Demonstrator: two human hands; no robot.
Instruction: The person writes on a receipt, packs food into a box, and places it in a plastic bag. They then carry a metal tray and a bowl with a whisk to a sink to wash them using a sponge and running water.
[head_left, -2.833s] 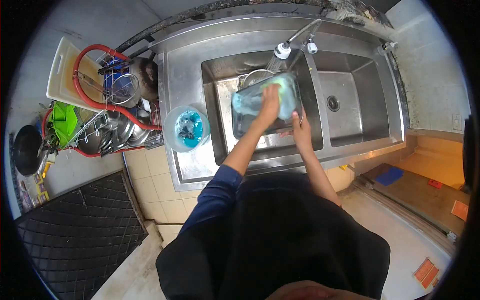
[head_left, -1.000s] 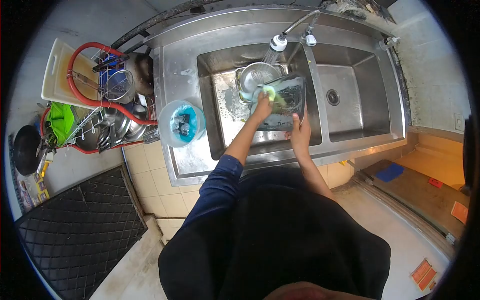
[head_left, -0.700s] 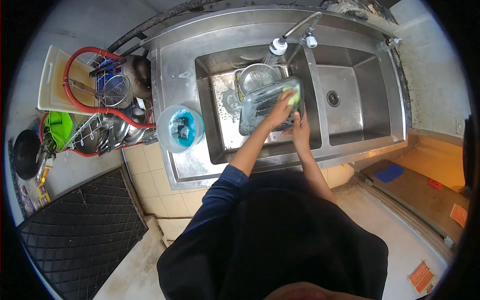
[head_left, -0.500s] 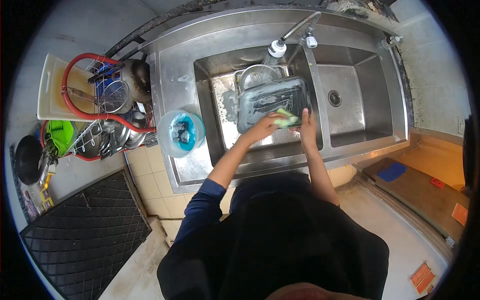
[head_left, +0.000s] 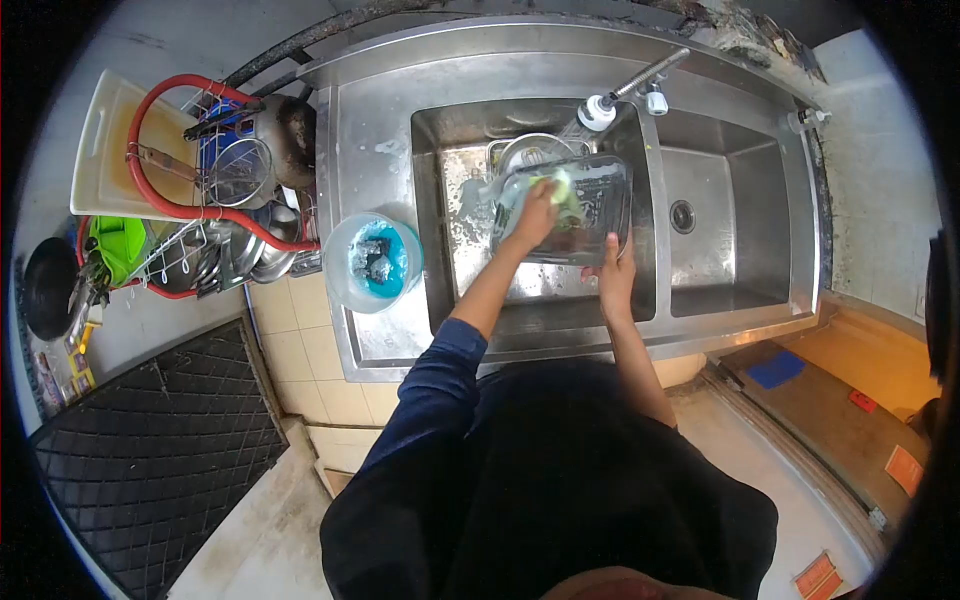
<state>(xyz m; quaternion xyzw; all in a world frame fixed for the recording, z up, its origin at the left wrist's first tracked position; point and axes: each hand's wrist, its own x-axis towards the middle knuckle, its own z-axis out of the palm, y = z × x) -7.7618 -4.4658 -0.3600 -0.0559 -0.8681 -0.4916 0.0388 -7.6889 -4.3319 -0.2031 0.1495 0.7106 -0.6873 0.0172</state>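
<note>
Over the left basin [head_left: 433, 200] of the steel sink, a glass baking dish [head_left: 600, 200] is tilted, its surface wet and soapy. My right hand [head_left: 617, 285] grips the dish by its near right edge, thumb on top. A green and white sponge [head_left: 562, 188] is pressed to the dish by my left hand [head_left: 537, 215], which is closed round it and slightly blurred. Behind the dish, a round clear lid or bowl [head_left: 535, 150] shows partly in the basin. The white faucet head [head_left: 597, 113] hangs just above it, with water apparently coming out.
A tub of blue soapy water [head_left: 372, 262] stands on the left counter. Farther left is a dish rack with a red rim [head_left: 150, 100], a cutting board [head_left: 98, 150], a strainer [head_left: 240, 172] and pans. The second basin [head_left: 745, 210] with its drain lies at right.
My left hand has moved the sponge up and left across the dish. The dish is held at a slightly different tilt. The whole view has shifted a little.
</note>
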